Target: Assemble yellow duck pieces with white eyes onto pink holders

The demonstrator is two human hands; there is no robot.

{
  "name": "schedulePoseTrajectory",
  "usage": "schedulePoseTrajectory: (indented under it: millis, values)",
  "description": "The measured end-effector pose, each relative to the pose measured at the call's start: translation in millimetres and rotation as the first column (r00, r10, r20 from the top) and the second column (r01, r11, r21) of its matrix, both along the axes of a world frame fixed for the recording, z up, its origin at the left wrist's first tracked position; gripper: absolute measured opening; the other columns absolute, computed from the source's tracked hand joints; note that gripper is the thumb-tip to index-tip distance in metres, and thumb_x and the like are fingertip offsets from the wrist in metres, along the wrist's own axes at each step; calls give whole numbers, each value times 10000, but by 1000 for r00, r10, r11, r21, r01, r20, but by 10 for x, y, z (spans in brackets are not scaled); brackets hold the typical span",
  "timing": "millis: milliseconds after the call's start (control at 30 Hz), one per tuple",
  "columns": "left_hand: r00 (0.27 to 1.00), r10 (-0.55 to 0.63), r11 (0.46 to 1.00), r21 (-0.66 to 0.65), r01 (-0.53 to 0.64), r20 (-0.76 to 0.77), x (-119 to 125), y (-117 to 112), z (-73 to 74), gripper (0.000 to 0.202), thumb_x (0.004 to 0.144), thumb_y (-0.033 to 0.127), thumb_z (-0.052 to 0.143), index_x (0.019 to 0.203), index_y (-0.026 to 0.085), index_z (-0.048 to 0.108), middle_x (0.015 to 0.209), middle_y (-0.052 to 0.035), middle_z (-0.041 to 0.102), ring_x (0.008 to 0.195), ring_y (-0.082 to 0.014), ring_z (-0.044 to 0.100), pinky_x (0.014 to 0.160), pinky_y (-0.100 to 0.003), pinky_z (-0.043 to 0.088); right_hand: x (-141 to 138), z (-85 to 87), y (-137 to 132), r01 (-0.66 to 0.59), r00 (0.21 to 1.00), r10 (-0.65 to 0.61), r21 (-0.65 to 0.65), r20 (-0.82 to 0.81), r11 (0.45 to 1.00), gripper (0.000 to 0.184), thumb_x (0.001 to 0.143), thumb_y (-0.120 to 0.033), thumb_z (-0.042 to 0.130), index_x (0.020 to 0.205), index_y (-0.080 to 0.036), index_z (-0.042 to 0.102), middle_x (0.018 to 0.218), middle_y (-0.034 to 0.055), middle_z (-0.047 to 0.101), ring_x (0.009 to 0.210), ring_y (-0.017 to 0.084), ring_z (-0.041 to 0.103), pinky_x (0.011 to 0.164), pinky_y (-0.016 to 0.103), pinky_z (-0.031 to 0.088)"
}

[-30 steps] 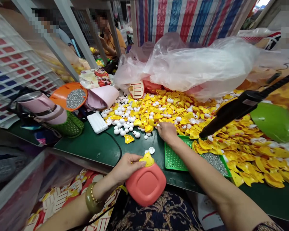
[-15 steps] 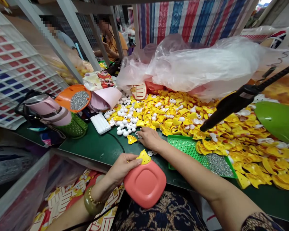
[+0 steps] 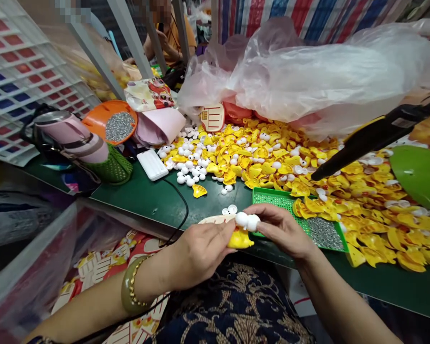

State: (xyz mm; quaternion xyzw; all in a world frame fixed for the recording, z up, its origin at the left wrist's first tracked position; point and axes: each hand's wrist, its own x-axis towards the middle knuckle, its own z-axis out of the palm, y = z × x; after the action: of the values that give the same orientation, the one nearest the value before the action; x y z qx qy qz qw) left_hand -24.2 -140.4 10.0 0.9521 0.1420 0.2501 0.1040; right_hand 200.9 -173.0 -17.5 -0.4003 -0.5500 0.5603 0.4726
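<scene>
Green-topped workbench [image 3: 136, 205] stretches beneath a striped tarpaulin [image 3: 308, 12], with a co-worker in an orange shirt [image 3: 172, 36] sitting beyond the shelf posts. A large clear plastic bag [image 3: 308, 71] slumps across the back of the bench, above a heap of yellow plastic pieces [image 3: 265, 165] mixed with small white domed parts [image 3: 186, 165].

At the front edge, the left hand [image 3: 200, 253] holds a yellow plastic piece [image 3: 241, 239], its fingers pressed together and lying across a pale flat card [image 3: 217, 219]. The right hand [image 3: 281, 229] comes in from the other side, thumb and forefinger pinching a white double-domed piece [image 3: 247, 221] just above the yellow one, with the other fingers loosely curled. Whether the 2 pieces touch cannot be told from this angle.

A narrow fingertip pinch seems right for a part this small – bracing the yellow piece firmly in the other hand would likely make it easier to line up.

Of the 2 trays, the round orange tray [image 3: 109, 122] holds grey granules [image 3: 119, 126], and the green perforated tray [image 3: 272, 200] has a similar grey pile [image 3: 324, 234] at one end. Nearby, a pink tumbler [image 3: 71, 141] stands tilted in a green woven holder [image 3: 114, 165].
</scene>
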Motion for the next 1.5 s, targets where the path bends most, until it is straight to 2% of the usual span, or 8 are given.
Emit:
schedulePoseTrajectory:
  millis: [167,300,433,567,900,1200,1333,1500]
  values:
    - [996,-23,998,64,28,-84,128,-46,-100,564,916,159,477,1400,-6,239,1122,-241,638,1002,-282,650,826,-415,576,49,-130,-219,23,986,-46,141,163,990,253,877,-224,547,1107,-298,623,1084,22,665,1007,160,615,913,364,509]
    - [992,-32,999,26,35,-125,158,-91,-178,530,924,162,462,1406,35,281,1135,-222,636,1063,-284,623,871,-436,559,132,-163,-295,-2,953,-77,258,295,966,316,896,-192,509,1171,-326,590,1110,34,634,1069,182,575,944,403,482]
    - [993,-29,999,22,31,-118,192,-121,-295,504,920,140,450,1395,38,317,1077,-211,657,1037,-279,632,863,-441,557,174,-179,-349,-84,931,-25,278,365,957,384,910,-165,468,1246,-335,539,1100,52,574,1047,179,554,896,372,497]
    - [993,-22,999,30,26,-115,219,-137,-364,485,923,140,436,1389,51,334,1033,-195,669,999,-262,647,842,-428,563,188,-203,-364,-101,918,-27,299,395,949,438,913,-144,455,1300,-347,488,1092,49,553,1033,173,540,874,352,497]
    - [993,10,984,180,11,-114,259,-139,-424,416,925,152,419,1322,27,406,903,-166,684,868,-222,672,736,-371,590,237,-162,-325,-193,903,51,299,426,934,472,905,-77,446,1305,-326,486,1076,60,526,1014,163,518,857,338,486]
    - [987,-38,984,166,65,-158,221,-106,-376,434,919,136,402,1339,27,400,933,-176,678,877,-222,662,754,-356,577,273,-134,-297,-244,894,110,268,434,932,468,902,-64,448,1300,-305,490,1092,60,528,1037,148,524,876,317,487]
    - [987,-46,986,149,70,-154,220,-98,-372,442,916,134,416,1348,43,395,935,-167,676,878,-219,660,755,-347,573,256,-137,-273,-215,903,71,300,424,929,406,892,-82,480,1237,-283,553,1057,62,572,995,152,564,829,317,518]
    - [989,-30,986,157,53,-142,223,-103,-387,417,914,135,419,1325,62,431,931,-160,676,865,-218,660,747,-350,571,234,-207,-293,-108,909,-53,358,413,927,355,851,-103,573,1160,-272,615,1008,52,665,953,157,620,805,328,546]
